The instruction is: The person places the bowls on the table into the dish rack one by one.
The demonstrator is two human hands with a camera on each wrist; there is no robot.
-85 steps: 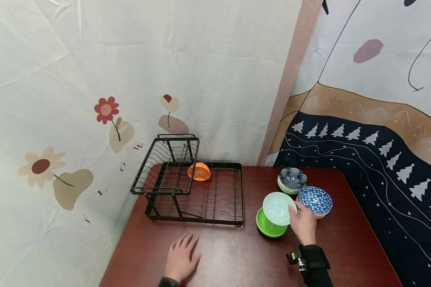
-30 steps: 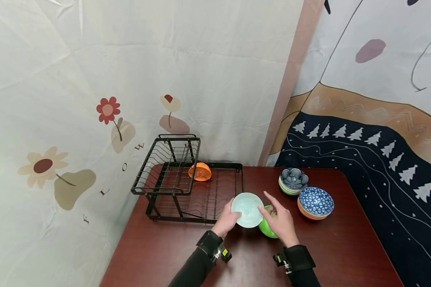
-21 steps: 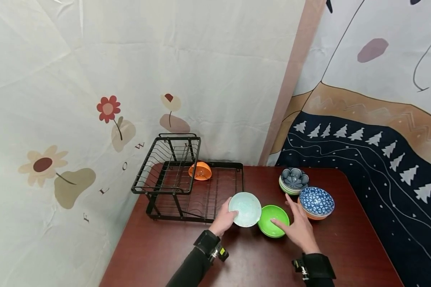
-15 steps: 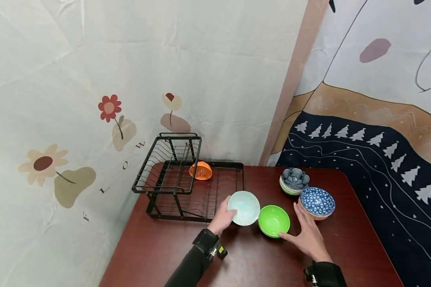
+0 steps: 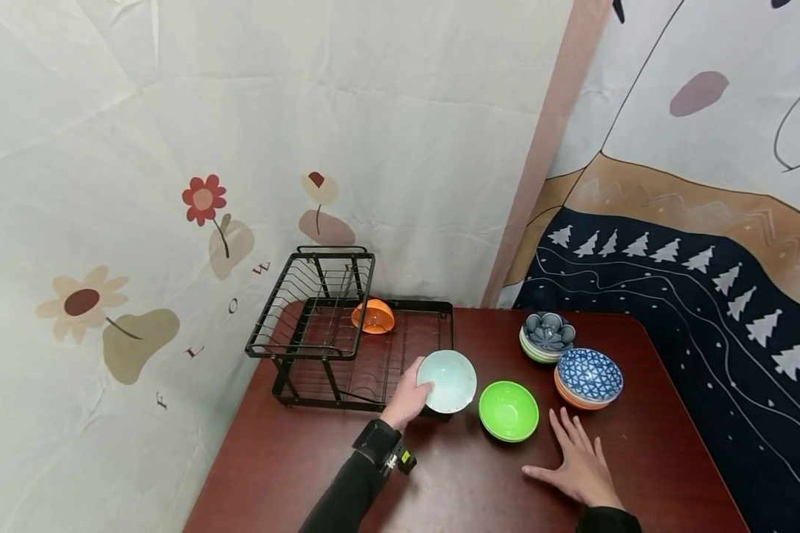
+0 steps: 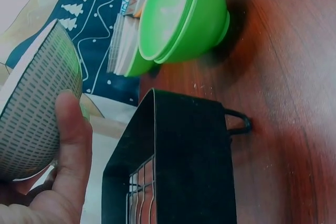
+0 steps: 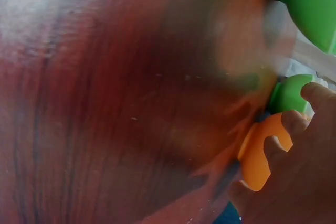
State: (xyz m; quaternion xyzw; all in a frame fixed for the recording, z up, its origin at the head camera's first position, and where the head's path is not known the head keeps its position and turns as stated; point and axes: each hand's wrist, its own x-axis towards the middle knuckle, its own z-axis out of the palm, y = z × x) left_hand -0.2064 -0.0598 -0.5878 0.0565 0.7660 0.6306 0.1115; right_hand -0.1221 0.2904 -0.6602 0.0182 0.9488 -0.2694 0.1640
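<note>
A pale mint bowl [image 5: 447,382] is held aloft, tilted, at the front right corner of a black two-tier dish rack [image 5: 336,404], its open side facing up toward the head camera. The left hand [image 5: 407,398] grips it at the near left side of the rim; the left wrist view shows a digit pressed against the outer wall, which is patterned with rows of small dark dashes. Just to the right, two nested green bowls [image 5: 508,411] sit upright on the reddish-brown table [image 5: 473,488]. Beyond them the right hand [image 5: 581,468] hovers with its fingers spread apart, clear of the crockery; whether it brushes the tabletop cannot be told. Farther back on that side, a blue-and-white patterned bowl [image 5: 590,376] tops a stack with orange at its base, just beside a second stack crowned by a gray petal-shaped bowl [image 5: 548,332] above white and green ones. In the rack's lower tier, toward the rear and partly behind the raised basket, an orange bowl [image 5: 376,318] leans tipped. Behind the scene hang a pale flower-printed cloth [image 5: 400,148] and, at right, a cloth with white trees on navy [image 5: 693,333].
</note>
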